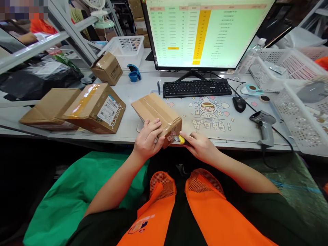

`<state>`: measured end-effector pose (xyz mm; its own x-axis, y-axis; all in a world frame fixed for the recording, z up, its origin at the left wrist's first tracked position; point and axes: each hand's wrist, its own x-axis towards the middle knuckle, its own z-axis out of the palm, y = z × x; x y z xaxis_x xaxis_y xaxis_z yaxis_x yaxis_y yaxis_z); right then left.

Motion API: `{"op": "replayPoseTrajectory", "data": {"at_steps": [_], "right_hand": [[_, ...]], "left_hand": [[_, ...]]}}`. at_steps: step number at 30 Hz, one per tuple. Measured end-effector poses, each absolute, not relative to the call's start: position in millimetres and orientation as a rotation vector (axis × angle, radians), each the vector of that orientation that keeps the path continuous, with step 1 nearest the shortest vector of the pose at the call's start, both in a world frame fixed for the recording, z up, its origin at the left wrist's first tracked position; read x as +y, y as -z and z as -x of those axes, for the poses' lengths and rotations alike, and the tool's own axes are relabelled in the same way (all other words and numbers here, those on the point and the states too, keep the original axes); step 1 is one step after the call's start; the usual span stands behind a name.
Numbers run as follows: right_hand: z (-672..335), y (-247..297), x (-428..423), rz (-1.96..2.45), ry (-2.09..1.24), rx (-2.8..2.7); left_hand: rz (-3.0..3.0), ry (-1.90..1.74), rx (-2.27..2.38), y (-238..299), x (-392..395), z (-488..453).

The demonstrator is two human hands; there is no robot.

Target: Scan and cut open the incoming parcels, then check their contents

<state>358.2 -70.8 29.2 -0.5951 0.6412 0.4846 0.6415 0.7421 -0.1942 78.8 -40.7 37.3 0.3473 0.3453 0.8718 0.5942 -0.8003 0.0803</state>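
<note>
A taped brown cardboard box [156,107] lies at an angle by the desk's front edge, its near corner towards me. My left hand [148,138] grips this box from its near left side, fingers stretched over the top and thumb by the near end. In my right hand [201,145] is a yellow-and-black box cutter [181,139], closed in the fingers. Its tip meets the small end of the box, next to a printed label [171,136]. The blade itself is too small to make out.
Left stand a cardboard box with a white label [102,112], a flatter box [51,106] and a small box [109,68]. Behind are a keyboard [197,87] and monitor [205,34]. Right are a mouse [239,104], a corded barcode scanner [265,126] and white baskets [292,119].
</note>
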Motion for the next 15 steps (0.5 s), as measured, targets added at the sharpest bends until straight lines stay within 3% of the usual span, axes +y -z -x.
{"op": "replayPoseTrajectory", "data": {"at_steps": [11,15], "right_hand": [[-336.7,-30.8,-56.9,1.075,0.043,-2.492],[-372.7,-27.0,-37.3,1.372,0.043,-2.256]], "left_hand": [[2.300,1.429,-0.765,-32.8,-37.7,-81.9],[2.313,1.447,-0.764,-29.4,-36.4,-72.0]]}}
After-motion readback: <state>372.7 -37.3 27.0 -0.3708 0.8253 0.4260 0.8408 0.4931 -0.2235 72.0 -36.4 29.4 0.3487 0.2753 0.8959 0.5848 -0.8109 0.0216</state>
